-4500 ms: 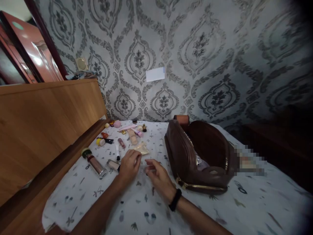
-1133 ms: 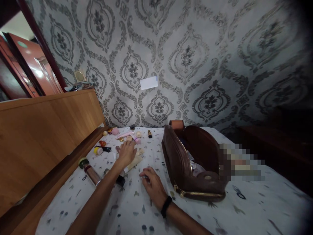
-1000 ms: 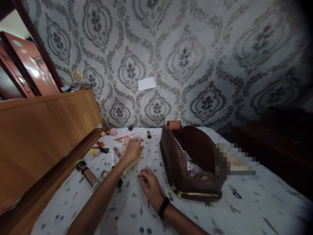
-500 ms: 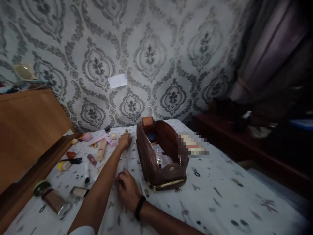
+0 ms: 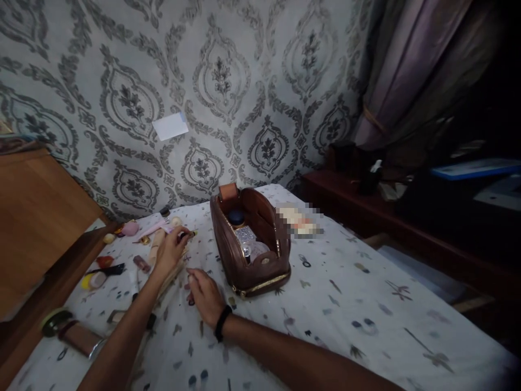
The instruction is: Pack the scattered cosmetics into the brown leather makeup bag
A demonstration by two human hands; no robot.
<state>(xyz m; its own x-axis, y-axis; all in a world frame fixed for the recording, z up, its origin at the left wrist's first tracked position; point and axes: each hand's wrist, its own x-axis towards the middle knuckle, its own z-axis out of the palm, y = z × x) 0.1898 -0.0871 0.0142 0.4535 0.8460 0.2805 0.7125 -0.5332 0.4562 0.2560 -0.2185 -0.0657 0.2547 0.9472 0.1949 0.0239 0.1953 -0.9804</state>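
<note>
Left hand (image 5: 172,251) pinches ahead, right hand (image 5: 206,297) curls loosely

One black wristband (image 5: 221,324), plain and matte, snugly encircles the right wrist (image 5: 214,315). Right hand (image 5: 207,297) and right forearm (image 5: 285,347) are bare; left hand (image 5: 171,250) and left forearm (image 5: 122,339), likewise bare.

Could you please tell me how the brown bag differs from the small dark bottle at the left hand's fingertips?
Size: the brown bag is far larger than the small dark bottle.
Colour: the bag is brown with a gold-toned zip; the bottle is dark with a yellowish end.
Support: the bag rests on the patterned sheet, while the bottle is gripped by the left hand.
Shared: both pair a dark body with a yellowish accent.
</note>
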